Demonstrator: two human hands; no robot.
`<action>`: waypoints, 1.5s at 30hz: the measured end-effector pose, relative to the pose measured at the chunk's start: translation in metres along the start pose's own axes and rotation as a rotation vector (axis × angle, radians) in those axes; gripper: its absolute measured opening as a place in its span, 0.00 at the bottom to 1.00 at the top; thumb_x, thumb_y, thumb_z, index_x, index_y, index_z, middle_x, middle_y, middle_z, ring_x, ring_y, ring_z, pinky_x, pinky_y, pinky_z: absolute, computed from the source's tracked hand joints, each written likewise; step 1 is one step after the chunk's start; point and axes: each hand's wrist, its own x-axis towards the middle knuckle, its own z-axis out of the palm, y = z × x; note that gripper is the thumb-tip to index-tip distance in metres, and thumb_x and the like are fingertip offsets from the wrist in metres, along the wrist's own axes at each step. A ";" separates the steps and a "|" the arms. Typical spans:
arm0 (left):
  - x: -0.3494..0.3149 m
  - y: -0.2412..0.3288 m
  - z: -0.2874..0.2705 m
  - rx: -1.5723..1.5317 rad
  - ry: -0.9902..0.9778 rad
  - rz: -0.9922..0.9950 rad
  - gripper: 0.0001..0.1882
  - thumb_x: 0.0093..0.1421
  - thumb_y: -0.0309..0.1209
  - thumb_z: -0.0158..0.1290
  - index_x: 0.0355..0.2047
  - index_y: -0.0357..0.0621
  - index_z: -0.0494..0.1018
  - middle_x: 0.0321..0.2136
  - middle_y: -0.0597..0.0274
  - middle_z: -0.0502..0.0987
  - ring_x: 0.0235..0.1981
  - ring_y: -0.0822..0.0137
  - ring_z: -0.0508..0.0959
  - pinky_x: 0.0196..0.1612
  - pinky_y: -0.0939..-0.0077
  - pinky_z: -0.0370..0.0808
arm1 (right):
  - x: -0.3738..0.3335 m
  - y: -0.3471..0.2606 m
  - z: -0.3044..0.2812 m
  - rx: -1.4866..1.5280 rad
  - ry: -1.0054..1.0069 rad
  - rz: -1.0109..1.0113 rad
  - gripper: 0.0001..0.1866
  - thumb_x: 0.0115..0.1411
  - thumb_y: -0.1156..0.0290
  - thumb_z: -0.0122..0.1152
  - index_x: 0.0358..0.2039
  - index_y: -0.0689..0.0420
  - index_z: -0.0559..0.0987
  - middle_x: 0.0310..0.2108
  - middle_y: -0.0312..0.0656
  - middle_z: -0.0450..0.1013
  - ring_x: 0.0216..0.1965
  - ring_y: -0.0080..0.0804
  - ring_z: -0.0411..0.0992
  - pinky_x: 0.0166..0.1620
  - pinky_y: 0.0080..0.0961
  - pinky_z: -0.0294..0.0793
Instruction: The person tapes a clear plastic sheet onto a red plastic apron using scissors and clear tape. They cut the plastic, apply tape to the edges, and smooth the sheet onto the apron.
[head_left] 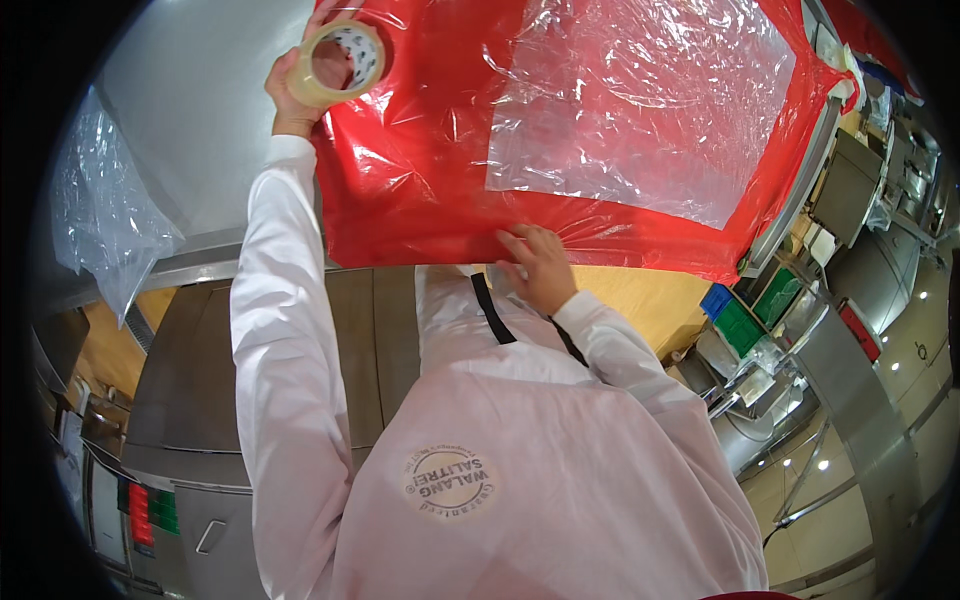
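Observation:
A roll of clear packing tape (pixel 309 88) is gripped in my left hand (pixel 287 98), at the left edge of a red plastic sheet (pixel 420 190). The fingers wrap round the roll's outer side. On the front edge of the red sheet rests my right hand (pixel 542 268), its fingers apart and lying on the plastic with nothing held. A clear, crinkled plastic sheet (pixel 640 120) lies flat over the red one, ahead and to the right of that hand.
Under the sheets is a metal table (pixel 200 60). A clear plastic bag (pixel 105 200) hangs over its front edge at the left. Steel cabinets (pixel 280 360) stand below. To the right are green crates (pixel 738 325), a blue bin (pixel 716 300) and metal equipment.

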 end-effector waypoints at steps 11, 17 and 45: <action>0.000 0.010 0.016 0.036 -0.044 -0.009 0.42 0.57 0.49 0.46 0.65 0.35 0.55 0.64 0.47 0.62 0.56 0.55 0.70 0.60 0.62 0.67 | 0.081 -0.001 -0.015 0.071 0.300 -0.036 0.31 0.61 0.55 0.59 0.59 0.61 0.68 0.59 0.52 0.64 0.62 0.51 0.60 0.64 0.49 0.55; 0.044 -0.029 0.059 -0.018 -0.322 -0.100 0.41 0.57 0.50 0.46 0.65 0.33 0.57 0.63 0.48 0.64 0.54 0.56 0.73 0.58 0.62 0.69 | 0.186 0.043 -0.021 -0.186 0.494 -0.087 0.37 0.66 0.47 0.48 0.65 0.61 0.60 0.69 0.50 0.52 0.70 0.48 0.48 0.68 0.54 0.46; 0.063 -0.028 0.068 -0.011 -0.237 -0.150 0.48 0.52 0.52 0.49 0.69 0.40 0.50 0.70 0.52 0.51 0.61 0.56 0.67 0.64 0.65 0.62 | 0.079 0.011 0.032 -0.173 0.040 -0.041 0.43 0.65 0.42 0.44 0.67 0.67 0.56 0.70 0.55 0.48 0.72 0.49 0.43 0.70 0.51 0.41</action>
